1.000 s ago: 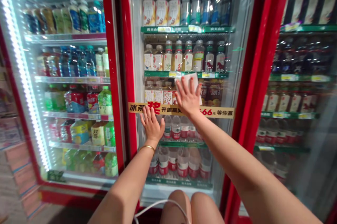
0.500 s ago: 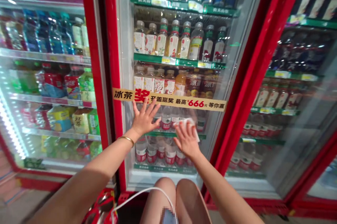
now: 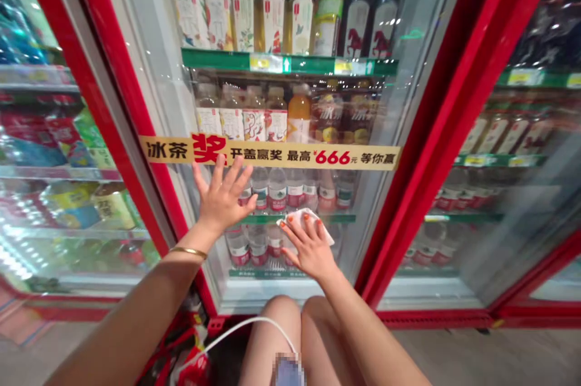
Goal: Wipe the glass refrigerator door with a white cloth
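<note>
1. Cloth [image 3: 302, 216]: a small white square at 6 o'clock from the picture's centre, lying against the glass door [image 3: 390, 132] of a red-framed drinks cooler, with one corner showing past the right hand.
2. Right hand [image 3: 308, 247]: open, with fingers spread and orange-painted nails. It is not pinching the cloth. Its fingers and palm press the cloth flat, and that pressure appears to be what keeps it on the upright glass.
3. Left hand [image 3: 222, 198]: open and empty at 8 o'clock, with fingers fanned wide and palm toward the door, just beside the right hand. It seems to rest on the glass, perhaps as a brace, though contact is hard to confirm. A gold bangle [image 3: 188, 251] circles that wrist.
4. Banner [image 3: 272, 156]: a yellow strip with red and black Chinese text across the door, just above both hands, placed at eye level for shoppers.
5. Behind the glass, tea bottles [image 3: 245, 17] stand at 12 o'clock, labels facing out for display, and water bottles [image 3: 276, 189] stand behind the hands.
6. Knees [image 3: 276, 337] show at 6 o'clock, crossed by a white cable [image 3: 245, 325].
</note>
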`<move>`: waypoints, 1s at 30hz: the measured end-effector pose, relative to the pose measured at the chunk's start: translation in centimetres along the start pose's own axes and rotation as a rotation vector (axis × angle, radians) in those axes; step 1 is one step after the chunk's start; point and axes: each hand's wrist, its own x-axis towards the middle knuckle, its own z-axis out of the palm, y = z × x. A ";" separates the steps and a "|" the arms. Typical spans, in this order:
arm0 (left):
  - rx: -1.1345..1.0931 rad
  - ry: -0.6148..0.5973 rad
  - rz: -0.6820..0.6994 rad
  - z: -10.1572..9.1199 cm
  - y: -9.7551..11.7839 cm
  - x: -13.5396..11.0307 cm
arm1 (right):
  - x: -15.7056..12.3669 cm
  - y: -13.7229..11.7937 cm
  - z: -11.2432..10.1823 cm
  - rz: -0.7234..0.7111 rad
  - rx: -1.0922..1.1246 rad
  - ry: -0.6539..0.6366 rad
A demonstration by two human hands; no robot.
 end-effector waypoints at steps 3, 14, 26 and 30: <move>-0.042 -0.090 -0.068 -0.6 0.2 0.3 | -1.1 3.0 -1.6 0.071 0.030 -0.074; -0.047 -0.216 -0.155 -2.6 1.5 1.8 | 0.9 0.2 -1.1 0.093 0.022 -0.271; -0.021 0.059 0.040 -0.2 -0.1 -0.8 | 8.7 2.1 -4.3 0.282 -0.138 0.307; 0.084 0.129 0.111 -0.4 0.4 -0.8 | 3.2 2.6 -2.1 0.126 -0.144 0.242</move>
